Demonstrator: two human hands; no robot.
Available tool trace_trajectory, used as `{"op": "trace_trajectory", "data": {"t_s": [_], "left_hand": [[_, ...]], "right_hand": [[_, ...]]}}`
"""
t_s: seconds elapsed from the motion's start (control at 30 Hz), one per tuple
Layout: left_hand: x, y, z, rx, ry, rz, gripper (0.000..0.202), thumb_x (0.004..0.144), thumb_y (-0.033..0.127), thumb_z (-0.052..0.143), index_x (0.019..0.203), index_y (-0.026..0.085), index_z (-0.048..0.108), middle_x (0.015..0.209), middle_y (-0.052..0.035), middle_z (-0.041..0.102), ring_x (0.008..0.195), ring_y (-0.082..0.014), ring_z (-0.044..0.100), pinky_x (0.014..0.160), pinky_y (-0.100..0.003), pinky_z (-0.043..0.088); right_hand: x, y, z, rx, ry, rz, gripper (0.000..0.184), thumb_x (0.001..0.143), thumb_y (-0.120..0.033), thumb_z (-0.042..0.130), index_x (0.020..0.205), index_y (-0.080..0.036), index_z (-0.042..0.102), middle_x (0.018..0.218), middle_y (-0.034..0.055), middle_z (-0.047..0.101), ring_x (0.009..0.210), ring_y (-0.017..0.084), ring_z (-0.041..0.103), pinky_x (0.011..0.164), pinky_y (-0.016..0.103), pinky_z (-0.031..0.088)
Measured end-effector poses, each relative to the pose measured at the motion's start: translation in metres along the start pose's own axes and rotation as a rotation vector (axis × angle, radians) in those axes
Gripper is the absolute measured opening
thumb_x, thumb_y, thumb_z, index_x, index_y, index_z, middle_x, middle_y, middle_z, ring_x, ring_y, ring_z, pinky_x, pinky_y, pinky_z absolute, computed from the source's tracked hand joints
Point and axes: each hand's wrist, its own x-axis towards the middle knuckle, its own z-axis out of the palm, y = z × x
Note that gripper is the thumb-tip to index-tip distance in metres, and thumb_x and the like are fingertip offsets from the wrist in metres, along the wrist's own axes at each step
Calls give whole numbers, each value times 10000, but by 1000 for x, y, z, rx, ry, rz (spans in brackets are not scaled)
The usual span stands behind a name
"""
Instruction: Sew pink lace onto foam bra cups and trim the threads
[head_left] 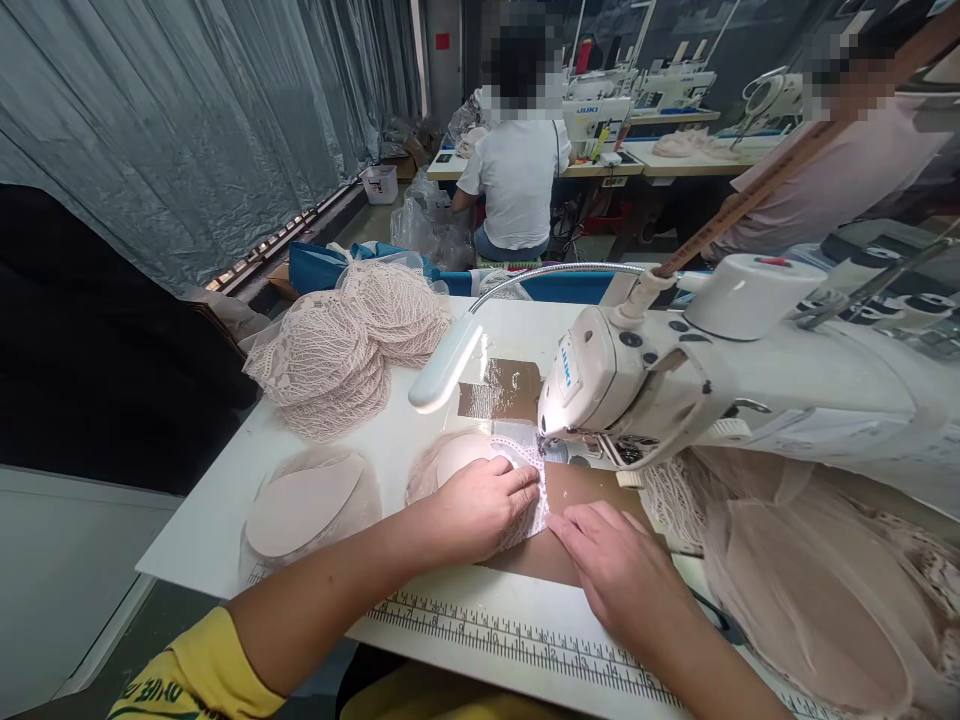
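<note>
A beige lace bra cup (534,500) lies on the machine bed, its edge beside the needle area of a white JUKI sewing machine (592,375). My left hand (487,505) rests on the cup with fingers bent and pressed together, gripping the lace. Close to the front edge of the lace, my right hand (611,550) has thumb and forefinger pinched at its corner. Part of the cup is hidden under my left hand. A smooth oval cup pad (304,505) on sheer fabric lies to the left.
Stacked lace cups (330,345) stand at the back left of the white table (202,530). A lamp (448,368) hangs above the work. Sheer beige fabric (810,580) is heaped at right. A printed ruler (517,645) runs along the front. Another person (517,180) sits ahead.
</note>
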Motion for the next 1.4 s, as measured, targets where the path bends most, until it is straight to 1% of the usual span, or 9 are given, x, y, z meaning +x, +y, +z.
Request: {"op": "trace_trajectory", "data": {"t_s": [0.17, 0.3, 0.4, 0.6, 0.7, 0.83, 1.13, 1.27, 1.4], "left_hand": [[5, -10, -4, 15, -44, -16, 411, 835, 165, 465, 1222, 62, 557, 1293, -138, 544, 872, -219, 540, 784, -331, 453], [11, -18, -5, 11, -61, -53, 439, 836, 157, 473, 1264, 80, 530, 1332, -122, 516, 901, -226, 512, 794, -334, 446], [16, -25, -6, 19, -67, -64, 422, 853, 153, 464, 1266, 96, 530, 1341, -107, 510, 921, -229, 501, 801, -335, 439], [21, -39, -8, 57, -75, -61, 382, 916, 175, 438, 1288, 124, 505, 1306, -107, 539, 967, -230, 498, 815, -338, 423], [19, -39, -8, 64, -40, -44, 335, 949, 192, 405, 1259, 146, 524, 1277, -112, 557, 991, -224, 506, 816, -337, 420], [15, -35, -7, 19, -19, 12, 356, 918, 145, 435, 1264, 139, 516, 1286, -105, 553, 990, -214, 509, 830, -331, 424], [21, -46, -3, -42, -24, -36, 359, 922, 159, 427, 1267, 147, 525, 1255, -106, 578, 994, -221, 503, 854, -344, 419], [23, -50, -1, -39, -38, -59, 380, 872, 138, 467, 1245, 147, 539, 1227, -117, 584, 984, -232, 501, 830, -348, 420], [23, -51, 1, -32, -37, -65, 383, 865, 139, 472, 1243, 152, 532, 1225, -115, 579, 979, -229, 505, 830, -350, 421]], "right_hand": [[8, 3, -2, -3, -35, 9, 393, 708, 17, 436, 962, -184, 659, 801, 39, 622, 759, 194, 464, 663, 298, 300], [17, 9, -1, -9, -78, 30, 389, 741, 5, 433, 997, -174, 665, 827, 48, 634, 780, 197, 489, 688, 303, 341], [25, 13, -2, -62, -136, 49, 382, 746, 0, 447, 998, -176, 673, 828, 45, 638, 777, 192, 510, 651, 296, 361], [31, 16, 5, -188, -71, 85, 437, 763, -22, 488, 1135, -187, 646, 932, 43, 672, 773, 175, 539, 583, 282, 383], [30, 17, 11, -241, -43, 83, 451, 758, -29, 503, 1153, -196, 643, 960, 52, 682, 801, 188, 558, 575, 284, 393], [29, 18, 14, -277, -1, 81, 453, 762, -29, 498, 1155, -199, 645, 999, 66, 688, 842, 207, 579, 607, 302, 416], [34, 17, 13, -287, 48, 79, 475, 804, -2, 445, 1197, -179, 645, 1076, 85, 693, 839, 203, 605, 760, 332, 461], [32, 21, 15, -238, 67, 105, 473, 819, -15, 435, 1193, -204, 654, 1050, 69, 704, 771, 191, 614, 753, 341, 469], [28, 24, 17, -164, 80, 119, 455, 836, -37, 424, 1191, -202, 656, 1047, 74, 700, 787, 182, 624, 774, 328, 475]]}}
